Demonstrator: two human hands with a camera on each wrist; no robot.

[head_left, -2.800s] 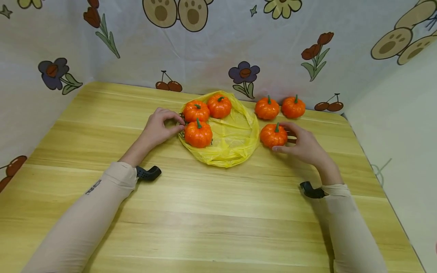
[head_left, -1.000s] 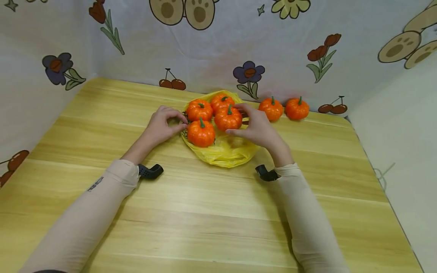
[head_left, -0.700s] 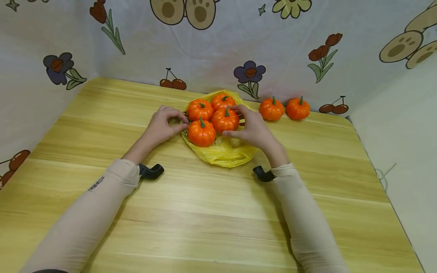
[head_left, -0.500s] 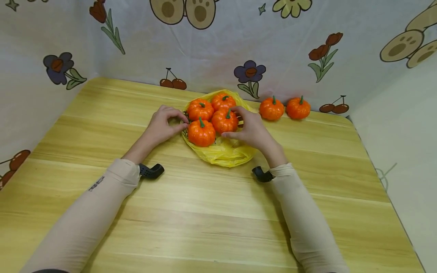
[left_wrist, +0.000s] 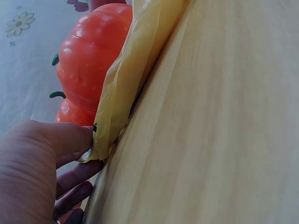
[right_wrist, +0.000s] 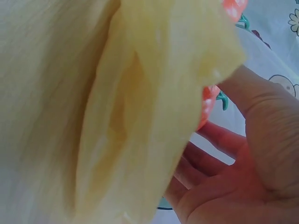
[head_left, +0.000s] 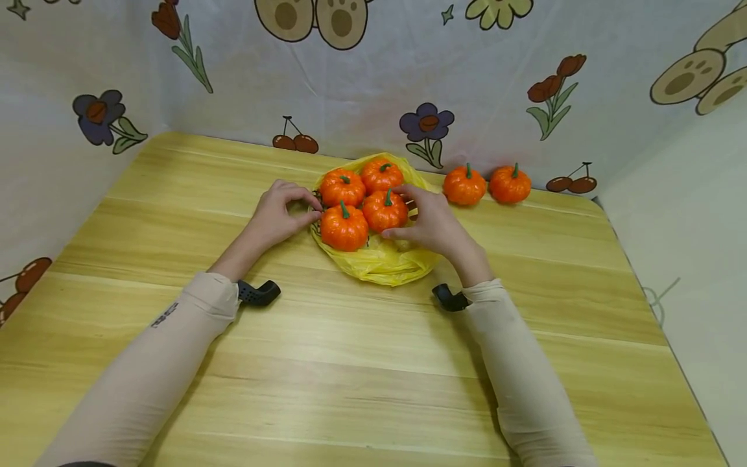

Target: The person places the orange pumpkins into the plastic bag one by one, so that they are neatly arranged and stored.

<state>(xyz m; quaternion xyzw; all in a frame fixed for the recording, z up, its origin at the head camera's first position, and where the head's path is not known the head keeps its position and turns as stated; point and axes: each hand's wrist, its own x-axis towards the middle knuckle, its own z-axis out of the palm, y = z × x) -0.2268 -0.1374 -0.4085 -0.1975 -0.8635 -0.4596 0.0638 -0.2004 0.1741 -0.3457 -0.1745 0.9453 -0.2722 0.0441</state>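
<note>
My left hand [head_left: 283, 211] pinches the left edge of a yellow plastic bag [head_left: 385, 266] between thumb and fingers; the left wrist view shows the bag's gathered rim [left_wrist: 105, 140] in that pinch. Inside the opened bag sit several orange toy pumpkins with green stems, among them a front-left pumpkin [head_left: 344, 228]. My right hand [head_left: 428, 220] reaches over the bag's right side, thumb and fingers curved round the right-hand pumpkin [head_left: 384, 213], which rests among the others. In the right wrist view the bag's side [right_wrist: 154, 107] hides most of that pumpkin and the thumb tip.
Two more pumpkins stand at the table's back edge, right of the bag: a nearer pumpkin [head_left: 464, 187] and a farther pumpkin [head_left: 510, 185]. Behind the wooden table [head_left: 350, 376] hangs a printed cloth [head_left: 350, 84]. A white wall [head_left: 688, 227] borders the right side.
My right hand has carried a pumpkin leftward from the table beside the bag and lowered it into the bag. It has settled slightly in the last half second. My left hand keeps its pinch.
</note>
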